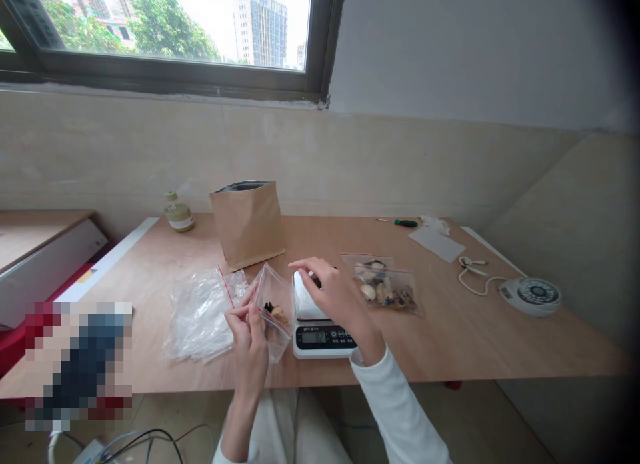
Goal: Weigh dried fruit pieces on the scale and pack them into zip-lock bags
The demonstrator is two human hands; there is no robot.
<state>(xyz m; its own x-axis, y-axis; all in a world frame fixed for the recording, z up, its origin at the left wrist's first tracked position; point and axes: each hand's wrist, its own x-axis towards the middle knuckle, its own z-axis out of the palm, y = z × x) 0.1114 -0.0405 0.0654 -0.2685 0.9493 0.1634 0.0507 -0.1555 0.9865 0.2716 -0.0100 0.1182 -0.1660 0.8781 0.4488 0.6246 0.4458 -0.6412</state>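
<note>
My left hand (249,341) pinches the rim of a small clear zip bag (275,309) with a red seal, held open and holding a few dark and pale dried pieces. My right hand (333,294) rests over the white platform of a digital kitchen scale (320,335), fingers curled around something small and dark that I cannot make out. A filled zip bag of mixed dried pieces (385,287) lies just right of the scale. An upright brown paper pouch (247,223) stands open behind the hands.
A pile of empty clear zip bags (200,314) lies left of the hands on the wooden table (450,337). A small jar (179,215) sits at the back left, a screwdriver (403,223), paper and a white corded device (533,295) at the right.
</note>
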